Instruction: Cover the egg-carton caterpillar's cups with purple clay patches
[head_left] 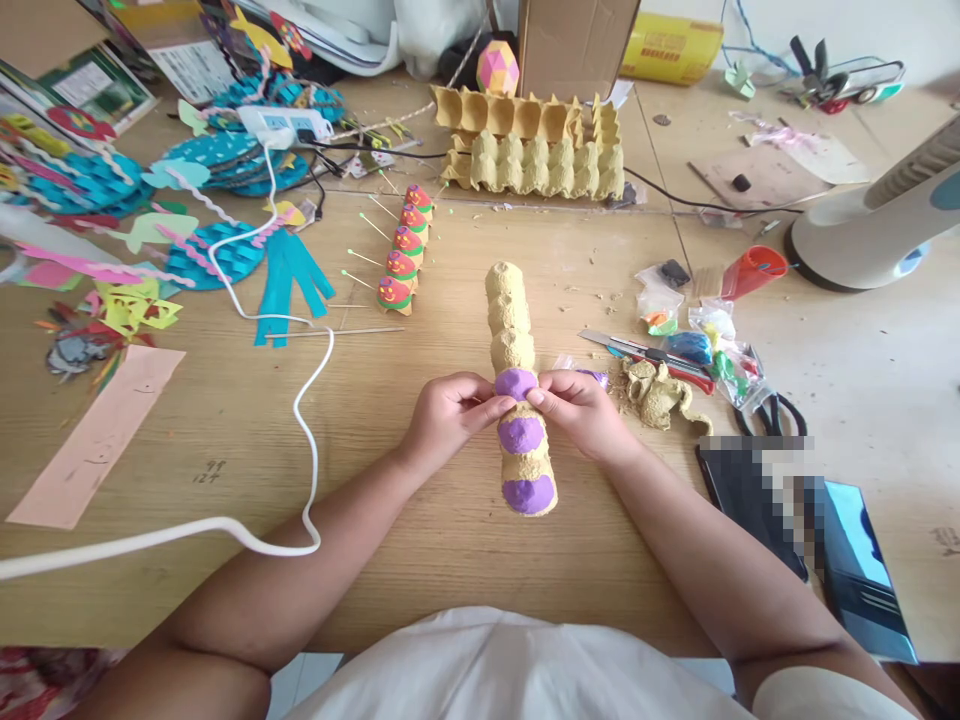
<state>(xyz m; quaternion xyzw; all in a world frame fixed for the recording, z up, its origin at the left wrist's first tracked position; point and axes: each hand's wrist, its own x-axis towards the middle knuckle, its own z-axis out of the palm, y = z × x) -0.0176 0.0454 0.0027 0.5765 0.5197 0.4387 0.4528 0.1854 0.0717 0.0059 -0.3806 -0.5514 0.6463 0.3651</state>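
A strip of egg carton cups [512, 330] lies lengthwise in front of me on the wooden table. Purple clay [529, 494] covers parts of its three nearest cups; the farther cups are bare. My left hand [459, 412] grips the strip's left side, its thumb at the edge of the third purple patch. On the right side, my right hand [576, 405] holds the same cup, thumb on the purple clay. Some purple material in a small bag [592, 378] shows just behind my right hand.
A painted carton strip [405, 250] with pins stands at back left. A white cable [311, 450] crosses the left side. To the right are a cutter [630, 345], clay bags [688, 348], carton scraps [660, 395] and a phone [742, 500]. Egg cartons [540, 165] sit behind.
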